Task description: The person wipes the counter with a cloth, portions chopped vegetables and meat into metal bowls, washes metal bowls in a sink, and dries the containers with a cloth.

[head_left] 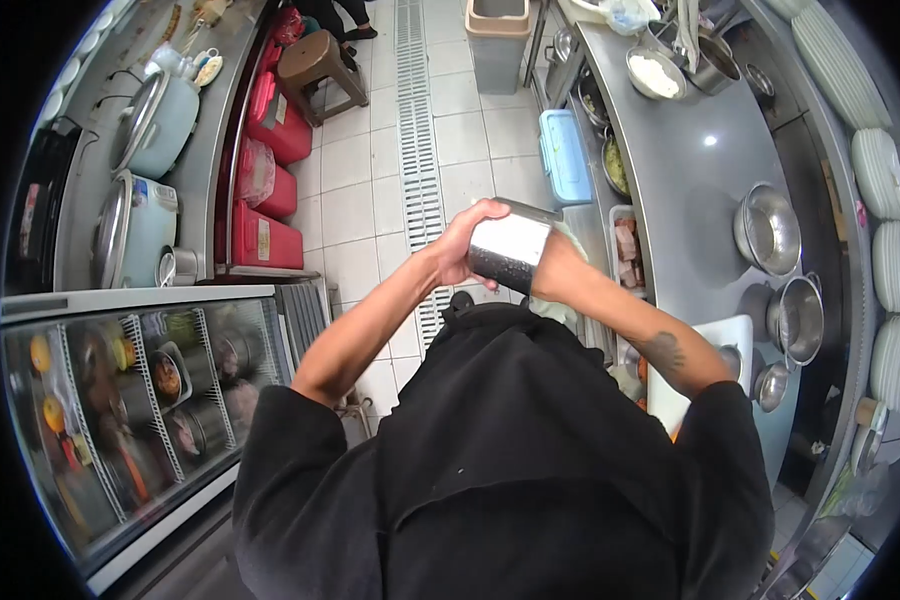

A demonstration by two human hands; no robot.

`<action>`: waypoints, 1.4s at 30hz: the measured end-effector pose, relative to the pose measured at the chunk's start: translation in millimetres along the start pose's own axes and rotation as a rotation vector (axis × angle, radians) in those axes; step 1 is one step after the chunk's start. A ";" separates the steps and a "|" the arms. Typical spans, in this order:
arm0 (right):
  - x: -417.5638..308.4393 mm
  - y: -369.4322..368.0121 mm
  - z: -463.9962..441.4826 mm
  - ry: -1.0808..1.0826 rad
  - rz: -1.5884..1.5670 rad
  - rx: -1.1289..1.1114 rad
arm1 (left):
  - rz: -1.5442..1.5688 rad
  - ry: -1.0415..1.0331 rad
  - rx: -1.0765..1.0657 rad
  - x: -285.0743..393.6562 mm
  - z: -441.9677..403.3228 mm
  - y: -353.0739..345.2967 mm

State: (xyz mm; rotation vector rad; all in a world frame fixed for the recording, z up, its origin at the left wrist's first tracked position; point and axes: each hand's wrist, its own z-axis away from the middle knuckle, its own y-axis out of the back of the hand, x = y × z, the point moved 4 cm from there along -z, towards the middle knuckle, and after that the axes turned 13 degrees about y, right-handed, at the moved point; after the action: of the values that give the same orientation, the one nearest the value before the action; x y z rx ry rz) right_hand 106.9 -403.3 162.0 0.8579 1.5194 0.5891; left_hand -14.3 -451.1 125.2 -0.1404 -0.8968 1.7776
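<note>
In front of my body, over the floor, I hold a shiny metal container (510, 245) tilted on its side. My left hand (460, 243) is closed around its left end, thumb on the upper edge. My right hand (560, 272) is at the container's right end, its fingers hidden by the metal. A pale cloth (574, 240) shows beside that hand, and more pale material hangs below the wrist. Whether the right fingers grip the cloth or the container's rim cannot be made out.
To the right runs a steel counter (685, 170) with metal bowls (767, 230) and a white board (705, 355). A blue lidded box (565, 157) stands beside it. On the left are a glass-topped fridge (150, 390), red bins (268, 235) and a stool (320, 70). A drain grate (417, 130) crosses the floor.
</note>
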 end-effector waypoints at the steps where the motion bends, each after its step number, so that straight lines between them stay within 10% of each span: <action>1: 7.1 -10.3 -3.4 0.100 -0.039 0.114 | -0.145 -0.143 0.073 13.9 3.9 -5.7; 5: 15.3 -20.2 -10.2 -0.070 -1.110 0.351 | -0.410 -0.517 0.083 35.0 35.4 -27.1; 8: -12.0 9.8 8.6 -0.032 -1.188 0.369 | -0.714 -1.032 0.091 49.6 77.4 -61.8; 14: -42.9 32.4 17.6 0.244 -0.102 0.085 | -0.660 -0.887 0.146 46.6 90.3 -53.7; 19: -1.2 27.4 3.9 0.143 -0.650 -0.212 | 0.043 0.005 0.162 8.1 50.8 -33.4; 21: 31.4 47.0 42.3 -0.159 -0.848 -0.036 | 0.178 -0.141 0.114 12.0 48.5 -25.1; 24: 45.9 88.7 102.2 0.037 -1.338 0.777 | 0.270 -0.569 0.138 37.6 69.0 -9.2; 30: -9.0 84.9 29.3 0.006 -0.452 1.434 | -0.598 -1.427 0.752 55.8 68.0 -83.3; 34: 3.4 113.3 18.6 -0.059 -0.246 1.506 | -0.854 -1.635 0.917 72.8 71.0 -131.1; 37: 20.8 123.8 17.8 -0.001 -0.632 1.726 | -0.579 -1.579 0.619 58.1 55.7 -145.4; 42: 50.7 146.1 25.0 -0.043 -0.356 1.946 | -0.623 -1.424 0.691 14.4 15.3 -137.9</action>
State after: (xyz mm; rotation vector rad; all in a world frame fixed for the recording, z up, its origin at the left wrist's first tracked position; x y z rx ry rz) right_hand 158.0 -278.8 242.3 1.8179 1.8416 -1.4902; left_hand 78.0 -428.9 227.5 1.8218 -0.9816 1.2911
